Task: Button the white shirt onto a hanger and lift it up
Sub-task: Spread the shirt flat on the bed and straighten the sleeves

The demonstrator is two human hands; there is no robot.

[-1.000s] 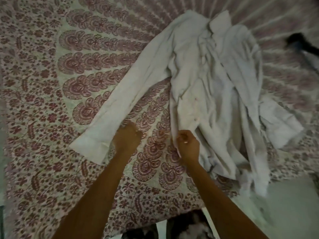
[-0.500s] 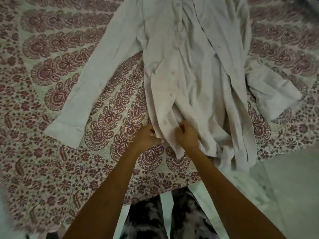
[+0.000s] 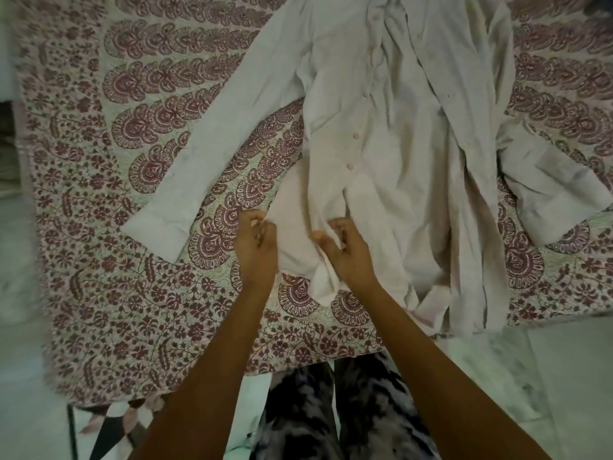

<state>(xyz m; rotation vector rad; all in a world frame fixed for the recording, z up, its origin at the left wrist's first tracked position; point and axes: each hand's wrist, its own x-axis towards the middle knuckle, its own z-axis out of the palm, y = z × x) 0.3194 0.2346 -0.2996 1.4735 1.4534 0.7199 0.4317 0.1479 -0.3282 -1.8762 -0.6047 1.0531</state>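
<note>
The white shirt [image 3: 398,154] lies front up on the patterned bedsheet [image 3: 132,293], its button placket running up the middle and its front panels loose. One sleeve [image 3: 212,154] stretches toward the lower left and the other is folded at the right [image 3: 547,194]. My left hand [image 3: 257,249] pinches the left edge of the shirt's lower front panel. Just right of it, my right hand [image 3: 348,257] has curled fingers gathering the fabric beside the placket near the hem. No hanger is in view.
The bed's near edge [image 3: 298,366] runs just in front of my legs, which wear dark patterned trousers [image 3: 331,419]. Pale floor [image 3: 547,393] shows at the lower right. The shirt's hem hangs slightly over the bed edge at the right.
The view has dropped and shifted, so the shirt's collar is out of frame. My left hand moved from the sleeve cuff to the lower front panel. Both hands now work the fabric near the hem.
</note>
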